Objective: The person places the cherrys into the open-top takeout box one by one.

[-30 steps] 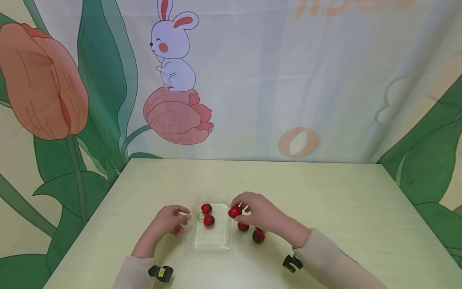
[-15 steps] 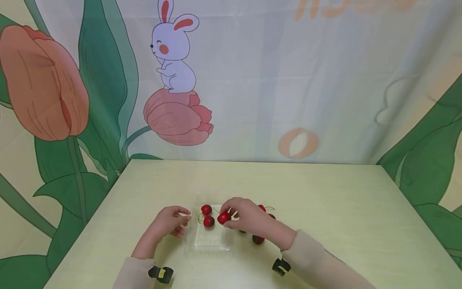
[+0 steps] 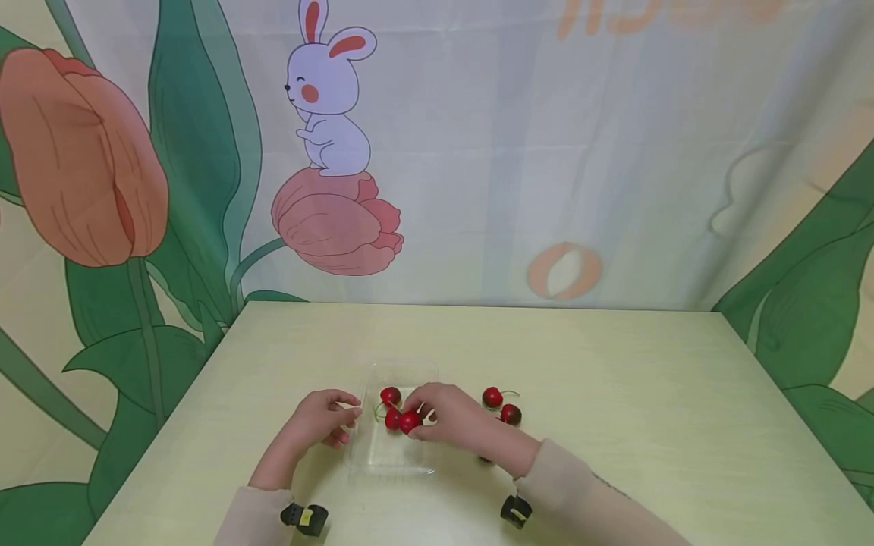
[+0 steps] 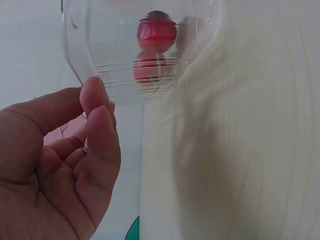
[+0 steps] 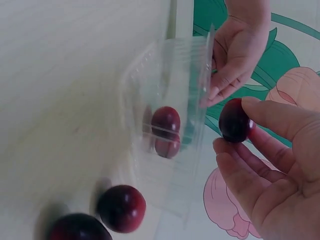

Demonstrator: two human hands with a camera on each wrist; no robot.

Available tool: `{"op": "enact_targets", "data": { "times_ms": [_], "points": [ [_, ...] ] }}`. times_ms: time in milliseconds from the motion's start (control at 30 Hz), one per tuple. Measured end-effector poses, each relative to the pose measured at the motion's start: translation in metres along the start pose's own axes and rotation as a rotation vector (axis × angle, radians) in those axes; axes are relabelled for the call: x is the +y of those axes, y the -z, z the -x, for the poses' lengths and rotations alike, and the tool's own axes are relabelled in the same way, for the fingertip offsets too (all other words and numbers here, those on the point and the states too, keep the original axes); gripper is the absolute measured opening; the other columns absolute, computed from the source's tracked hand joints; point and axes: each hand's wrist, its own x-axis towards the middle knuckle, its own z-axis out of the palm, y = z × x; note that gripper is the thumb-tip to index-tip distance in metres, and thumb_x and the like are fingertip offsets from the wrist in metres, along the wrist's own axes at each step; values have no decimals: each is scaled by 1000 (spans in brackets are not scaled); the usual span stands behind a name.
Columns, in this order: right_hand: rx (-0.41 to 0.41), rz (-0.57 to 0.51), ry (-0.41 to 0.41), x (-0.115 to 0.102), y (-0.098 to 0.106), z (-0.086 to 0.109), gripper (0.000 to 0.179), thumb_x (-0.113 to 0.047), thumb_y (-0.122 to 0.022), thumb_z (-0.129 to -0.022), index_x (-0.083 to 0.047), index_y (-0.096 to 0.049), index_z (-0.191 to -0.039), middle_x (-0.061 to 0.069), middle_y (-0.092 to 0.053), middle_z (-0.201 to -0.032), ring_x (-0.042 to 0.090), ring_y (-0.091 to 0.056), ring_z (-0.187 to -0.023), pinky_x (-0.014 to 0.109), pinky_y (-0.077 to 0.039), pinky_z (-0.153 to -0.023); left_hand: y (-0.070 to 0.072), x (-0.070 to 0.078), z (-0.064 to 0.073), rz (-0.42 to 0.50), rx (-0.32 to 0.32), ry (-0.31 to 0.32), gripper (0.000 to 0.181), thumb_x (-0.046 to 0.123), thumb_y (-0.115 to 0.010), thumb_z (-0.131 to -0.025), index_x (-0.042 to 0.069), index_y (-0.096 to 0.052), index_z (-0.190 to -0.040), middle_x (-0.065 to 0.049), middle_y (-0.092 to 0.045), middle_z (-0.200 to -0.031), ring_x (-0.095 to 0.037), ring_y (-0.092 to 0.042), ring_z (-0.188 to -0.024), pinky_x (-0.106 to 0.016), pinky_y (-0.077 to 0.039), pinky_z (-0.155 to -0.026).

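Note:
My left hand (image 3: 321,418) is at the left edge of a clear plastic container (image 3: 392,461), pinching its rim between thumb and fingertips in the left wrist view. Two red cherries (image 3: 391,396) lie inside the container, one behind the other. Over the container's right half, my right hand (image 3: 451,415) pinches a cherry (image 3: 410,422) between thumb and fingers. In the right wrist view that held cherry (image 5: 235,120) shows dark red, above the level of the container's rim. The held cherry overlaps the nearer one inside in the head view.
More cherries lie on the pale wooden table (image 3: 614,394) right of the container. One red cherry (image 3: 492,396) has a green stem, and a darker cherry (image 3: 510,415) sits beside it. Others are partly hidden under my right forearm. A printed curtain (image 3: 464,152) hangs behind the table.
My right hand has carried the cherry leftward and toward me, from the container's right edge to over the cherries inside. Cherries on the table have come into view behind it. My left hand stays put.

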Motion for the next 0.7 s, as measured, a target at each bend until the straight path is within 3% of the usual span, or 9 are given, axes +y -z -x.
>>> {"op": "enact_targets", "data": {
  "times_ms": [700],
  "points": [
    [-52,24,7,-1,-24,-16,15,-9,-78,-88,-9,-73,-102,2,-74,-100,11,-67,-90,20,-55,-84,1,-1,0,-1,-11,-10,30,14,-64,-100,-5,-64,-123,-12,-68,-86,-14,-62,-57,-27,-58,-57]
  ]
}}
